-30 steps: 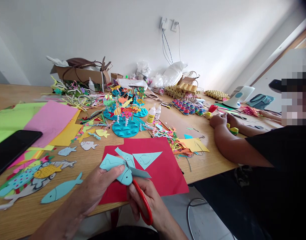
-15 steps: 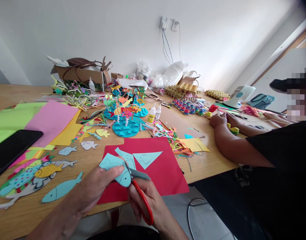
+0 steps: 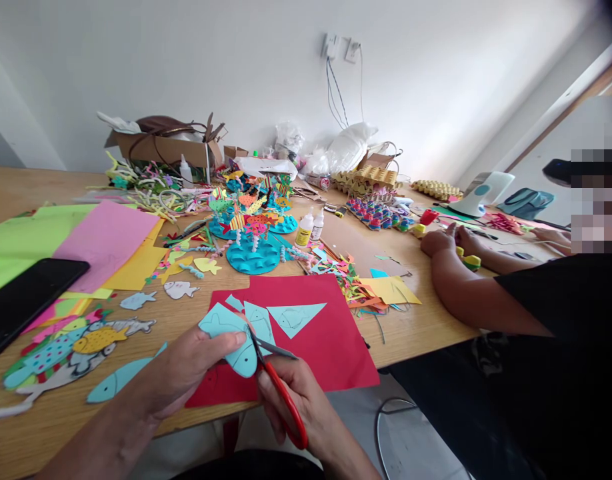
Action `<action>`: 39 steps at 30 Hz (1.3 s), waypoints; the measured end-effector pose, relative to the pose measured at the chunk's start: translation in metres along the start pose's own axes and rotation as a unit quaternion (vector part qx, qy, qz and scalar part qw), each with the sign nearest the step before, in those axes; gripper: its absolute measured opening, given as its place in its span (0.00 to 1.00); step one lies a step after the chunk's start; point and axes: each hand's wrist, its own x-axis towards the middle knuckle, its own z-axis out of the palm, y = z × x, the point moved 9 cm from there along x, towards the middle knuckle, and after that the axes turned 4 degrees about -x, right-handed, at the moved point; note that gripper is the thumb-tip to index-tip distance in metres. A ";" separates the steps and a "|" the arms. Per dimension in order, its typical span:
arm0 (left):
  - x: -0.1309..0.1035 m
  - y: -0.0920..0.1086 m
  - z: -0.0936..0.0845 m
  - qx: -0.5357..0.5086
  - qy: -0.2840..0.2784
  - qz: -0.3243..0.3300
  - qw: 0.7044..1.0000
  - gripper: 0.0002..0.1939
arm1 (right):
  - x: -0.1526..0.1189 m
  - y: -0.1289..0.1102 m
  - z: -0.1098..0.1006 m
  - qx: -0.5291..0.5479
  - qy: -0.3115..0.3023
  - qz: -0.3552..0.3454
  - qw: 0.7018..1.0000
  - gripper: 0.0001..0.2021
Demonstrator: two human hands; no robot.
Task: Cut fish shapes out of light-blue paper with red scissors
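Head view: lower centre, left hand [image 3: 196, 359] pinches pale-blue fish paper [image 3: 225, 320]; right hand [image 3: 306, 387] grips red-handled scissors [image 3: 289, 401], blades at the paper's edge. Upper left, cardboard box [image 3: 173, 151] on surface [image 3: 411, 337] holds brown strapped item [image 3: 161, 125], white material.

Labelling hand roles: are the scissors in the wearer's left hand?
No, the right hand holds the red-handled scissors, while the left hand grips the light-blue paper.
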 end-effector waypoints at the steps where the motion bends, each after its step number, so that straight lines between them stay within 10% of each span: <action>1: 0.000 0.001 0.000 0.001 -0.002 0.003 1.000 0.10 | 0.000 0.000 0.000 -0.002 0.000 0.001 1.000 0.29; 39: 0.003 -0.007 0.005 0.041 -0.060 -0.036 0.997 0.10 | -0.001 -0.009 -0.002 -0.038 0.018 -0.007 0.999 0.26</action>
